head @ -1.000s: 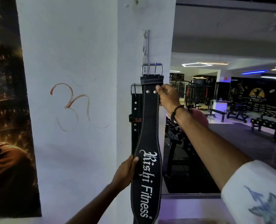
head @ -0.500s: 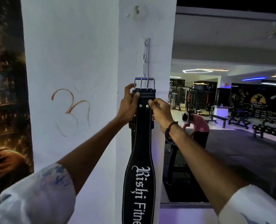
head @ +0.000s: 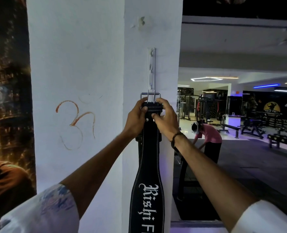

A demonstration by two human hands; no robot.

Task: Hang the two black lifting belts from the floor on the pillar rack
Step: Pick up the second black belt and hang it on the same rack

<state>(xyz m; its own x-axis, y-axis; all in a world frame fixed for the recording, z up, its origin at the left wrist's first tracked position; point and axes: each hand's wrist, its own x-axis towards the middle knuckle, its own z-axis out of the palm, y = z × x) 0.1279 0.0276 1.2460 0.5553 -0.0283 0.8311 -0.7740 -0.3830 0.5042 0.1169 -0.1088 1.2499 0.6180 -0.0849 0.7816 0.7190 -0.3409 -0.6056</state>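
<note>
Up against the white pillar (head: 92,64), a black lifting belt (head: 147,182) hangs full length, its lettered tail running out of view below. Above it the slim pillar rack (head: 151,68) is bolted upright. Both hands pinch the belt's top end: left hand (head: 136,118) closed on its left edge, right hand (head: 166,118) closed on its right. The steel buckle (head: 150,95) sits just under the rack's lowest hook (head: 150,86). Hanging appears to be under way; next, seemingly, lift the buckle over that hook. A second belt (head: 139,138) peeks out behind.
</note>
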